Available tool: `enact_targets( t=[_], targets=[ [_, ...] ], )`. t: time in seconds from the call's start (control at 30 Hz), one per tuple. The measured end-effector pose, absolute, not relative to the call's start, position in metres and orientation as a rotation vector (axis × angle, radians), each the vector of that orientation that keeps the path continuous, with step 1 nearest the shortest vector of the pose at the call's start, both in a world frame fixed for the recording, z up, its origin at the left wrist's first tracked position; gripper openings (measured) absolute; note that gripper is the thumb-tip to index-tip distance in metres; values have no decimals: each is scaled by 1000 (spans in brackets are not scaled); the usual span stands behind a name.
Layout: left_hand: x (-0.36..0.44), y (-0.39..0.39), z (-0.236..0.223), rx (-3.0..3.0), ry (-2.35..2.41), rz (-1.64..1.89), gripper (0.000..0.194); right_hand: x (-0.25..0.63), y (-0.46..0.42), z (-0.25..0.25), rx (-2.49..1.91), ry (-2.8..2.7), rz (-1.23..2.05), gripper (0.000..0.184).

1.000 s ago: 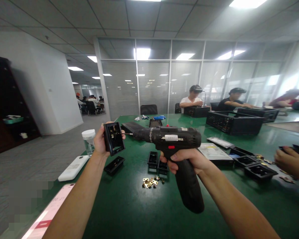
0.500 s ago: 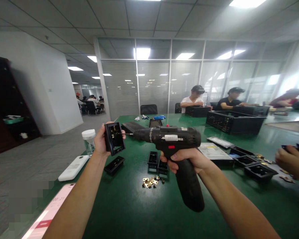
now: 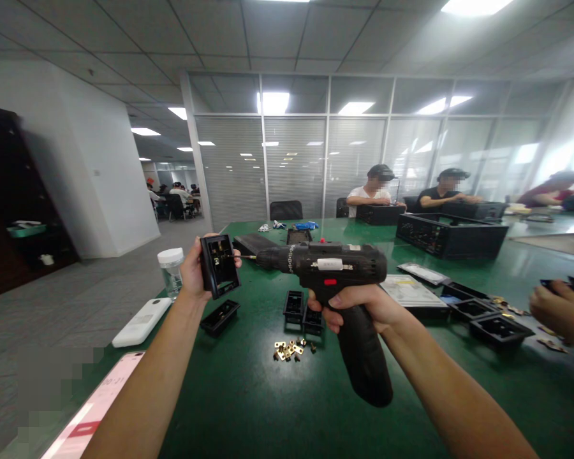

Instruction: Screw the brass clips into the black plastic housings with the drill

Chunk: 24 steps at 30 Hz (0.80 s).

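Observation:
My left hand (image 3: 194, 266) grips a black plastic housing (image 3: 209, 280) upright above the table, its hollow side with brass pieces turned toward the drill. A black cordless drill (image 3: 358, 264) lies level in my right hand (image 3: 358, 299), fingers wrapped round its handle. Its thin bit points left and reaches the housing's right side; whether the tip touches a screw inside cannot be made out. Below the drill stand two similar black housings (image 3: 294, 306). Another black housing (image 3: 220, 317) rests under my left hand. Small brass plates and dark screws (image 3: 288, 350) lie in a loose pile.
Left on the green table (image 3: 239, 401) are a clear jar (image 3: 171, 274), a white power bank (image 3: 141, 322) and a pink-screened phone (image 3: 95, 408). To the right lie a hard drive (image 3: 411, 291), more housings (image 3: 500, 329) and a co-worker's hand (image 3: 559, 312). Black computer cases (image 3: 452, 236) stand farther back.
My hands, the drill and the housing hold almost the same position. At the back right, a co-worker's black case has shifted slightly.

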State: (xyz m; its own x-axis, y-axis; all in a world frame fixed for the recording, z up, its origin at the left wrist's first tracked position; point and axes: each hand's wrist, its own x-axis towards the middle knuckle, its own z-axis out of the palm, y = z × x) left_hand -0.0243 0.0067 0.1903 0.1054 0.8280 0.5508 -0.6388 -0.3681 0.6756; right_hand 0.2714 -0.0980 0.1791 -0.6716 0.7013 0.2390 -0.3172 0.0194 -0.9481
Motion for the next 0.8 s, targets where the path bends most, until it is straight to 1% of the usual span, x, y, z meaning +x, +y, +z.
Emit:
enact_targets(
  t=[0.8],
  targets=[
    [-23,6,192,1144,224,1574,34,270,-98,180,-401,-1570,1759,30]
  ],
)
